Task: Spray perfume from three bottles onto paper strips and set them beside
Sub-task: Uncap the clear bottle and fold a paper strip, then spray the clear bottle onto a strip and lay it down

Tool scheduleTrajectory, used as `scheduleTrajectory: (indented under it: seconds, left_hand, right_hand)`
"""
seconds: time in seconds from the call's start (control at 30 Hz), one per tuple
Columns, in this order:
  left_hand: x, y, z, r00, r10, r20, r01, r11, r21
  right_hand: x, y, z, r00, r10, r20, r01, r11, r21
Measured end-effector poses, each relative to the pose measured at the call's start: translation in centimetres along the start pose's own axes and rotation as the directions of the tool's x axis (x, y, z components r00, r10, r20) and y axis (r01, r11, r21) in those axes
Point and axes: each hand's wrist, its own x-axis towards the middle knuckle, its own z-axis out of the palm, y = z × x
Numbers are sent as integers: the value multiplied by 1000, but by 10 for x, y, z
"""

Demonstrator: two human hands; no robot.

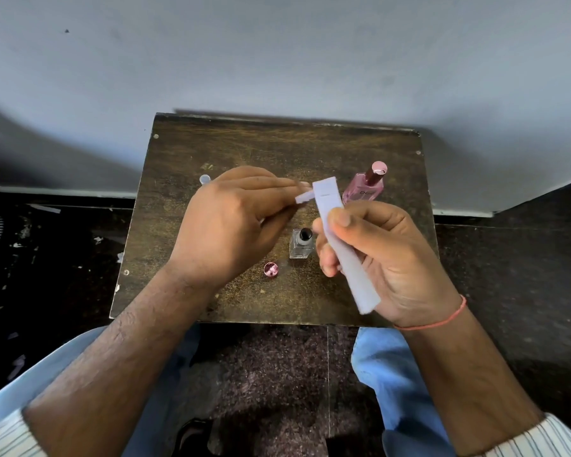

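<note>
My right hand is shut on a long white paper strip bundle, held upright and tilted over the table. My left hand pinches the end of a single white paper strip right beside the bundle's top. A pink perfume bottle with a pink metallic sprayer stands at the back right. A small clear bottle with a black nozzle stands between my hands. A pink cap lies in front of it. My left hand hides whatever lies beneath it.
The small dark wooden table stands against a pale wall. A clear round cap peeks out behind my left hand. Bare wood shows at the back and front left. My knees in blue trousers are below the front edge.
</note>
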Motion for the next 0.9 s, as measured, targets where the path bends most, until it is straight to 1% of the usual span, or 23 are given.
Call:
scheduleTrajectory:
  seconds: [0.07,0.1,0.17,0.2,0.3,0.4,0.47,0.57,0.63,0.7,0.8,0.9]
  left_hand:
    - [-1,-7,-2,990,-140,-5,140,990,-22]
    - [-2,-8,-3,975,-223,-20,221,972,-75]
    - [0,-4,-2,926,-377,-23,360,899,-249]
    - [2,-2,-1,907,-421,-8,397,860,-321]
    - [5,0,3,880,-473,51,452,797,-400]
    - [7,-2,3,863,-493,114,484,736,-473]
    - [8,-2,4,856,-494,153,492,689,-532]
    - [8,-2,3,846,-490,209,504,612,-609]
    - [7,-3,2,841,-482,246,516,578,-632]
    - [7,-3,0,841,-469,270,521,565,-640]
    - [7,-3,-2,843,-454,289,522,557,-646]
    - [7,-3,-4,843,-455,287,518,542,-662]
  right_hand:
    - [-3,-5,-2,997,-26,66,22,998,50]
    - [-4,-8,-2,997,-28,69,25,999,47]
    - [-5,-14,-8,999,-35,7,35,999,-12]
    - [-5,-16,-13,998,-42,-46,40,998,-52]
    - [-5,-22,-33,979,-60,-195,40,994,-103]
    - [-9,-32,-56,960,-65,-273,19,986,-166]
    - [-12,-38,-74,943,-60,-328,-21,972,-236]
    - [-16,-38,-103,882,-60,-467,-121,930,-347]
    - [-18,-34,-119,828,-77,-555,-227,860,-457]
    - [-19,-29,-133,790,-101,-605,-348,738,-578]
    - [-19,-22,-142,770,-95,-631,-476,573,-667]
    - [-19,-21,-140,767,-87,-636,-524,486,-699]
